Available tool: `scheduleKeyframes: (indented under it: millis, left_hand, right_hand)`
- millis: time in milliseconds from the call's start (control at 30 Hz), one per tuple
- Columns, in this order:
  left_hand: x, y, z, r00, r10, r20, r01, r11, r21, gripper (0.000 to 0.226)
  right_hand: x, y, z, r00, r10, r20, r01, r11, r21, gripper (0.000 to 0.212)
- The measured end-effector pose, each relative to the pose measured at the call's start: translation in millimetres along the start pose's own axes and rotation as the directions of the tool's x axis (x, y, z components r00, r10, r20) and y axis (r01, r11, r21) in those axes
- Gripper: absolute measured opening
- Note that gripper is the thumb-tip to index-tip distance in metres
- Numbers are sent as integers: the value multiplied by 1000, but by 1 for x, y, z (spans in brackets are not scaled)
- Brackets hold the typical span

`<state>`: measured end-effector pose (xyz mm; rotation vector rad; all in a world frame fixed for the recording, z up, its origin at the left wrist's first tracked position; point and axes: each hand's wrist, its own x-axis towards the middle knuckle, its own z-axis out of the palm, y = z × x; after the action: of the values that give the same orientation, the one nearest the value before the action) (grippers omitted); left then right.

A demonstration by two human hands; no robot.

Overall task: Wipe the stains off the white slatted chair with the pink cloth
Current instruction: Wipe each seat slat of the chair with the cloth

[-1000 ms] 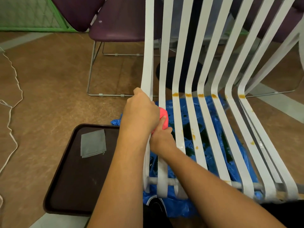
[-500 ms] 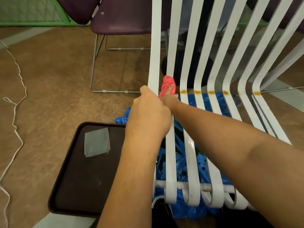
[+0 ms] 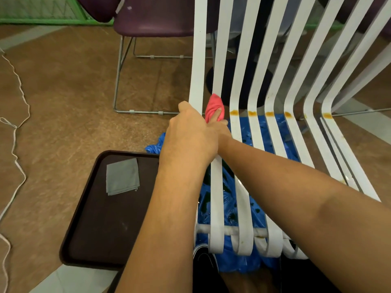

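Left hand [image 3: 190, 134]: fingers curled tight round the leftmost slat of the white chair [image 3: 198, 49], just below its bend; the thumb tip shows at the slat's left edge.
Right hand [image 3: 221, 126]: mostly hidden behind the left hand. One finger [image 3: 216, 115] lies along the pink cloth; whether the other fingers curl round the cloth cannot be told.
Pink cloth [image 3: 213, 104]: bunched against the second slat at the bend, between the first and third slats; its lower part is covered by the hands.
Stains [image 3: 234, 112]: orange marks in a row at the bend of the slats to the right of the cloth. The second slat's bend is covered, so no reading there.
Chair top: cut off by the frame edge.
Under chair: blue plastic sheet [image 3: 281, 127], seen only in strips between the slats.
Left of chair: dark tray [image 3: 101, 218] on the floor, near corner cut off, with a folded grey cloth [image 3: 122, 176] on it.
Behind: purple chair [image 3: 154, 17], partly out of frame.
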<state>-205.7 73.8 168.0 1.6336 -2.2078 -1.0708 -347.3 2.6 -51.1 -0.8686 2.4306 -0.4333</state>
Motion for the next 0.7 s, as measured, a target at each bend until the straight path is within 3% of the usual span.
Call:
scheduleKeyframes:
  millis: [67,133,233,367,467,600,700]
  left_hand:
    - [-2,1,0,1000,3,0,-3,1000,-4,42]
    - [-3,0,-1,1000,19,-12,-19,1000,-8,38]
    - [-2,-4,0,999,30,-28,-30,1000,-5,32]
    - [-3,-7,0,998,45,-49,-44,999,14,30]
    - [-6,-8,0,997,54,-53,-52,998,28,31]
    - [-9,-8,-2,998,41,-43,-40,999,20,32]
    - [-10,-8,-2,998,46,-44,-46,999,4,32]
  right_hand:
    - [-41,-7,-14,997,62,35,-59,994,-97,109]
    - [-80,-5,-19,993,95,63,-92,995,-43,114]
    - [-122,7,-20,987,85,137,-97,992,78,103]
    - [-162,20,-18,986,-10,169,-1,998,67,89]
    - [-182,32,-30,975,-8,220,-11,996,83,75]
    - [-204,48,-56,982,6,190,-80,919,386,37]
    - [-220,56,-81,971,30,238,-188,713,676,33]
